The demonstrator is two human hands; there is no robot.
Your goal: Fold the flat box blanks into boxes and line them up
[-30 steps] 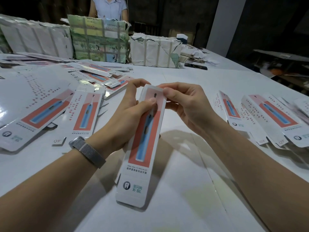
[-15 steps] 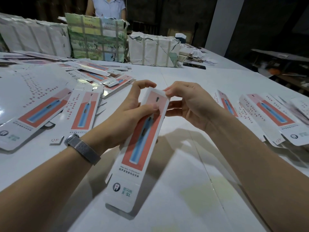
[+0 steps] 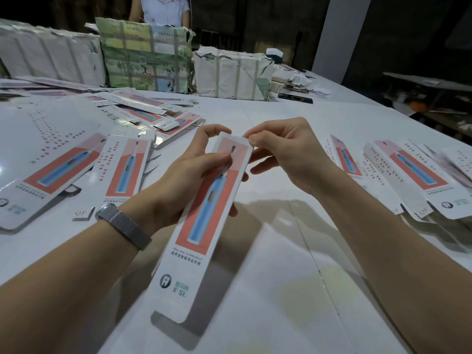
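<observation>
A long white box (image 3: 201, 226) printed with a blue toothbrush on a red panel is held above the white table (image 3: 293, 290), its far end raised. My left hand (image 3: 189, 172) grips its upper half, thumb on the printed face and fingers behind. My right hand (image 3: 283, 152) pinches the top right corner at the far end. Flat blanks (image 3: 58, 164) lie spread over the table's left side. Folded boxes (image 3: 408, 175) lie side by side on the right.
Paper-wrapped bundles (image 3: 229, 72) and a green printed bundle (image 3: 145, 54) stand along the far edge. A person in a light shirt (image 3: 161, 8) stands behind them. A dark phone (image 3: 295, 97) lies near loose paper scraps at the back right.
The box has tilted, its near end swinging left. My right hand has shifted from the top face to pinching the far right corner.
</observation>
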